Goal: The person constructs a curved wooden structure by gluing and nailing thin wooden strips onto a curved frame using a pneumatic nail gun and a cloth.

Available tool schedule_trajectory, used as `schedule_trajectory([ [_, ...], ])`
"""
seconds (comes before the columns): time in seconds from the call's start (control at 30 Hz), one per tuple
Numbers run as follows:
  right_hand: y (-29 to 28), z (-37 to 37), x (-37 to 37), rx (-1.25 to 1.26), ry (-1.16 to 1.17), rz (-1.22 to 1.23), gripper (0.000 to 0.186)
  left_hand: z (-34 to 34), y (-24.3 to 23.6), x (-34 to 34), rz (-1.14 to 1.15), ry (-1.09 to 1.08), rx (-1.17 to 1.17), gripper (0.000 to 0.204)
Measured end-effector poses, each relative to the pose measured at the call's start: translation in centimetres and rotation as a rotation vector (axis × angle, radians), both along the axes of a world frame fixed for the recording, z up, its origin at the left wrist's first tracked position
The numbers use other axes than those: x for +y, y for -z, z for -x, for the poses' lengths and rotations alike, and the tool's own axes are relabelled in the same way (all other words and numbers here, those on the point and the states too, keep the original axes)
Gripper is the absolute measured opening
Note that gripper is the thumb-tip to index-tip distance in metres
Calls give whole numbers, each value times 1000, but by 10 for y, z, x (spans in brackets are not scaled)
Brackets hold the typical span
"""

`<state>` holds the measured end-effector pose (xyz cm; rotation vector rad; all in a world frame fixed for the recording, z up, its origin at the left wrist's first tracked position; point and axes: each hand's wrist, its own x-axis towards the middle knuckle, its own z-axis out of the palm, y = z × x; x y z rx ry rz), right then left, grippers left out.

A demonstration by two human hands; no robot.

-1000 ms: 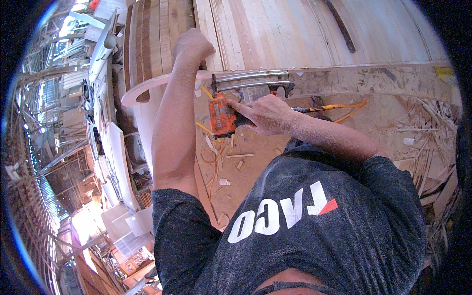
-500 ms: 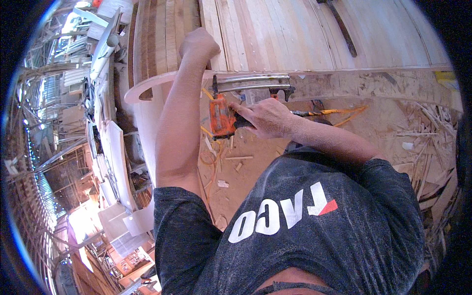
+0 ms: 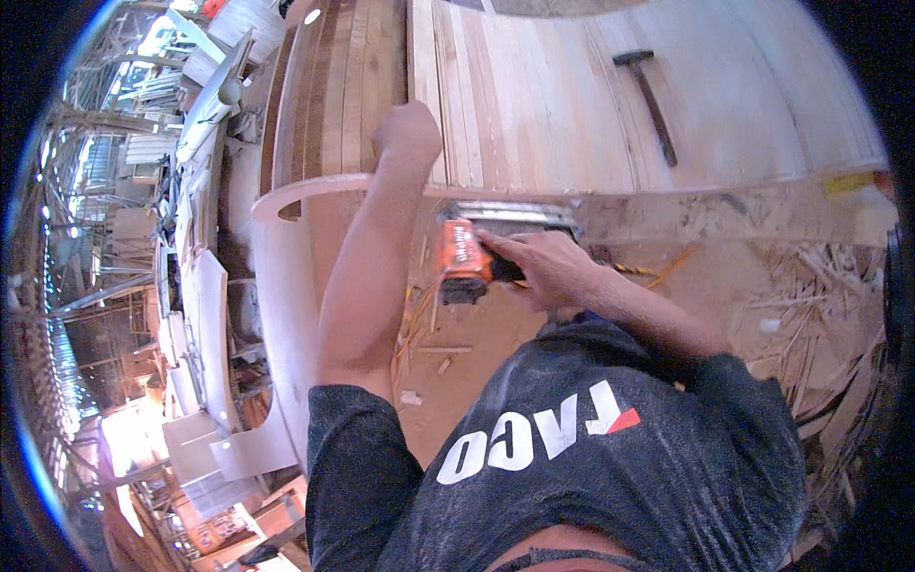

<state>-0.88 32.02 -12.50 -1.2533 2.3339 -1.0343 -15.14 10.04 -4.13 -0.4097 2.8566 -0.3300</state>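
My right hand [image 3: 555, 270] grips the black handle of an orange nail gun [image 3: 464, 259], just below the near edge of a curved slatted wood panel [image 3: 534, 105]. The gun's long silver magazine lies close along that edge. My left hand [image 3: 408, 138] is closed in a fist on the panel, at the line where brown slats [image 3: 334, 95] meet paler ones. Whatever its fingers hold is hidden beneath the hand. A hammer [image 3: 653, 105] rests on the pale slats to the right.
A curved plywood rim [image 3: 286, 198] juts out at the panel's left end. Yellow hose [image 3: 662, 272] trails behind the right hand. Wood scraps [image 3: 810, 296] litter the dusty floor at right. Boards and sheets [image 3: 205, 315] are stacked at left.
The view has shifted, so panel and hammer appear lower. My right hand has moved the nail gun rightward and turned it. My left fist stays on the slats.
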Motion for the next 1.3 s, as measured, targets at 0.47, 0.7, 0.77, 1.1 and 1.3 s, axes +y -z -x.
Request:
schedule_trajectory([
  [0.47,-81,138,166,-203,434,-231,50,-25,11,14,-62,-120,128,24],
  [0.7,-183,251,124,-83,303,-250,40,-26,26,11,-27,-202,274,43],
  [0.77,-192,300,99,-44,259,-368,45,-27,22,13,-32,-235,271,43],
  [1.1,-201,426,-91,100,-68,-362,49,-24,38,2,-31,-184,324,50],
  [1.3,-193,407,-144,74,-129,-529,50,-20,44,6,2,-202,305,44],
])
